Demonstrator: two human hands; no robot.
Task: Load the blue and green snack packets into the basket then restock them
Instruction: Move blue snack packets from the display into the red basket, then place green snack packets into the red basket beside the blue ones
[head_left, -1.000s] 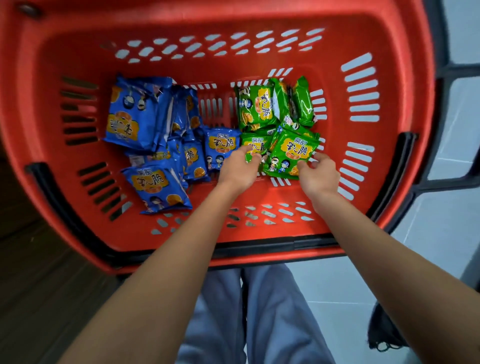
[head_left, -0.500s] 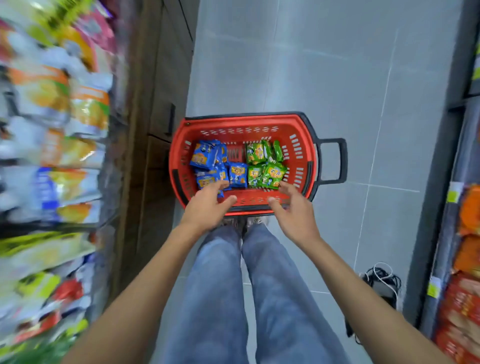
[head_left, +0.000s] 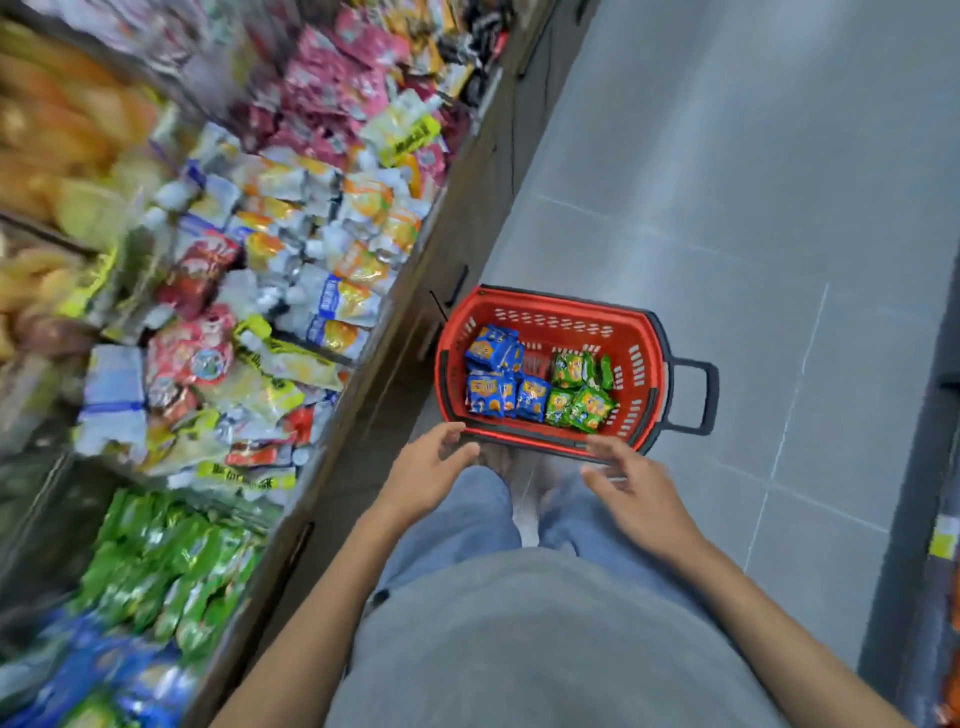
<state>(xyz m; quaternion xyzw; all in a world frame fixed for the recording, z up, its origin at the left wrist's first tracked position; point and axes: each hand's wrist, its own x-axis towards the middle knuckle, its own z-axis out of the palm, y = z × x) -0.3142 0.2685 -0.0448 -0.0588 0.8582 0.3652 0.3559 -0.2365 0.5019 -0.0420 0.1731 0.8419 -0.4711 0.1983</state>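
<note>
A red basket (head_left: 644, 358) with a black handle stands on the grey floor ahead of me. Inside it lie several blue snack packets (head_left: 493, 379) on the left and several green snack packets (head_left: 582, 395) on the right. My left hand (head_left: 428, 475) hovers near the basket's near left corner, fingers relaxed and holding nothing. My right hand (head_left: 631, 483) hovers at the near right rim, fingers spread and empty. Both hands are above my legs, outside the basket.
Shelves (head_left: 260, 260) packed with snack bags run along the left, blurred by motion; green packets (head_left: 171, 561) and blue packets (head_left: 104, 675) sit on the low shelf. A dark shelf unit (head_left: 930, 467) lines the right edge. Grey tiled floor lies beyond the basket.
My hands came out of the basket, where they touched the green packets, and now hover at its near rim. The view pulled back and up, bringing the left shelves into sight.
</note>
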